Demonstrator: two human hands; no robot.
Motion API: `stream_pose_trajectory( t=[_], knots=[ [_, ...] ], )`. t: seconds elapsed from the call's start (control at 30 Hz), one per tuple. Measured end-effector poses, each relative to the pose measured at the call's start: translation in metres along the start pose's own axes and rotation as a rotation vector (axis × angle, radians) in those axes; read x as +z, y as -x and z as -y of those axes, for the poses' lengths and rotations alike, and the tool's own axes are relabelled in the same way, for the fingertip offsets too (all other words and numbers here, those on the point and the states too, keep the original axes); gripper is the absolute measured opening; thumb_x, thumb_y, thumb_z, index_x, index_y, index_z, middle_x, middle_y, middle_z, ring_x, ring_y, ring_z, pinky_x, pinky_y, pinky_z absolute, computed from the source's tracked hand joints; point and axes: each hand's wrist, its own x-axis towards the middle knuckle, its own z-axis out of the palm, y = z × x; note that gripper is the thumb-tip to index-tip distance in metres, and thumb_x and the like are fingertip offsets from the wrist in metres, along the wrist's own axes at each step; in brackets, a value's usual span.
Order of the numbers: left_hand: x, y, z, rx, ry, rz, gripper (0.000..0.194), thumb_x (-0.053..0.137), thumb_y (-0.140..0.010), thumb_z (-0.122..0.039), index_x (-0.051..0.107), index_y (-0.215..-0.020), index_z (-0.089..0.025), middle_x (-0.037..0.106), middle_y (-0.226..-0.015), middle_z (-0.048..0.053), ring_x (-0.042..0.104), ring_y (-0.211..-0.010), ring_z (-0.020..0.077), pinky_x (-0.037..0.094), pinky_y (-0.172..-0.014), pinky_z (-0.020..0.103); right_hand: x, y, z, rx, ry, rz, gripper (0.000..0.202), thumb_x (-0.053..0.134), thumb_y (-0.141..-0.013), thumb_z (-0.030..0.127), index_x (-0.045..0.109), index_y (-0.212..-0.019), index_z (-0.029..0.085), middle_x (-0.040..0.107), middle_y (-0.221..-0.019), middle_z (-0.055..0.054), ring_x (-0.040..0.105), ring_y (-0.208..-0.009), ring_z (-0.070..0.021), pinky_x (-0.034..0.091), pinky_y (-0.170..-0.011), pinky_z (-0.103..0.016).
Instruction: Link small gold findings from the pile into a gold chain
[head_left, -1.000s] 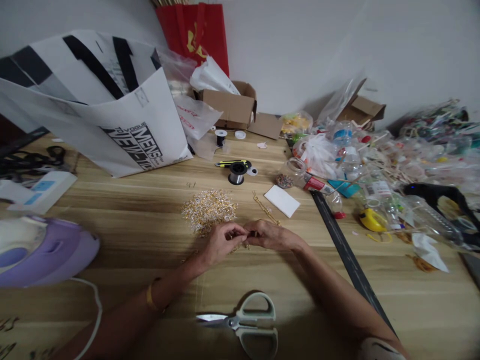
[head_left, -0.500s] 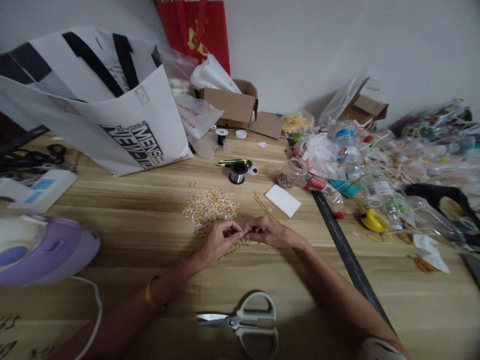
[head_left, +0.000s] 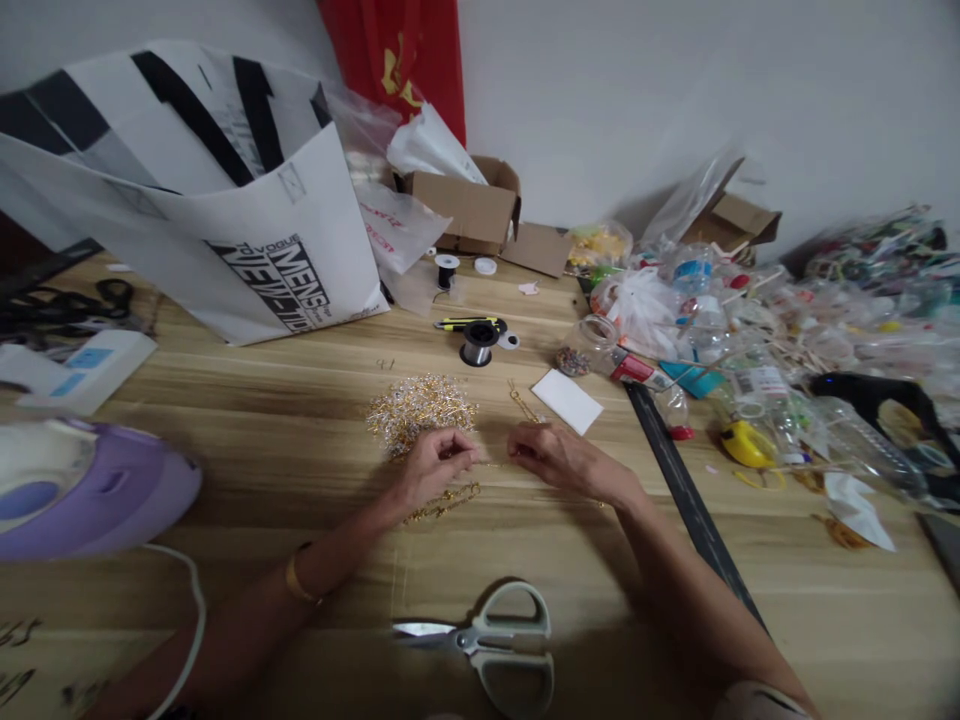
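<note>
A thin gold chain (head_left: 493,463) stretches between my two hands. My left hand (head_left: 435,465) pinches one end beside a pile of gold and silver beads (head_left: 420,408). My right hand (head_left: 553,456) is closed on the other end, its fingertips partly hidden. Just below my left hand, a gold beaded chain (head_left: 444,502) lies on the table. Another gold chain (head_left: 523,404) lies beyond my right hand, beside a white card (head_left: 568,400). Nearer to me, scissors (head_left: 487,640) with pale handles rest partly open.
A wire spool (head_left: 478,343) and a yellow cutter (head_left: 457,324) lie behind the beads. A white bag (head_left: 300,240) and a purple appliance (head_left: 112,490) stand left. Plastic bottles (head_left: 705,330) and bags crowd the right, past a dark strip (head_left: 690,500).
My hands have drawn apart from fingertips together, the right going right and the left slightly left. The chain now spans the gap, and the beaded chain below shows more fully.
</note>
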Motion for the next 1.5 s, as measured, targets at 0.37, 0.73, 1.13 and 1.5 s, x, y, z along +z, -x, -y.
stream_pose_trajectory(
  t=[0.37, 0.73, 1.13, 1.5],
  knots=[
    [0.000, -0.002, 0.003, 0.051, -0.009, -0.029, 0.015, 0.068, -0.071, -0.025, 0.060, -0.064, -0.013, 0.060, -0.061, -0.001, 0.053, -0.059, 0.0102, 0.043, -0.059, 0.021, -0.007, 0.007, 0.001, -0.031, 0.201, 0.036, 0.017, 0.050, -0.089, 0.009, 0.063, -0.079, 0.015, 0.060, -0.079, -0.004, 0.052, -0.068, -0.0119, 0.030, -0.061, -0.024],
    [0.001, -0.002, 0.004, 0.072, -0.029, -0.039, 0.015, 0.066, -0.070, -0.027, 0.060, -0.064, -0.014, 0.059, -0.060, 0.000, 0.051, -0.057, 0.0101, 0.041, -0.056, 0.021, -0.007, 0.005, 0.002, 0.081, 0.262, 0.120, 0.018, 0.050, -0.086, 0.007, 0.065, -0.080, 0.015, 0.068, -0.082, -0.008, 0.060, -0.075, -0.0155, 0.030, -0.062, -0.024],
    [0.001, -0.001, 0.003, 0.028, 0.035, -0.025, 0.021, 0.067, -0.070, -0.033, 0.059, -0.068, -0.014, 0.058, -0.060, -0.001, 0.051, -0.055, 0.0092, 0.041, -0.052, 0.020, 0.000, 0.004, 0.007, 0.101, 0.348, 0.176, 0.019, 0.045, -0.088, 0.006, 0.061, -0.083, 0.016, 0.067, -0.074, -0.007, 0.059, -0.066, -0.0156, 0.025, -0.057, -0.026],
    [0.000, -0.002, 0.002, 0.000, 0.081, -0.047, 0.018, 0.069, -0.070, -0.028, 0.060, -0.067, -0.013, 0.058, -0.059, -0.002, 0.050, -0.053, 0.0078, 0.042, -0.052, 0.019, 0.005, 0.004, 0.009, 0.066, 0.329, 0.094, 0.018, 0.039, -0.093, 0.013, 0.056, -0.088, 0.015, 0.063, -0.075, -0.007, 0.054, -0.063, -0.0142, 0.025, -0.056, -0.027]
  ],
)
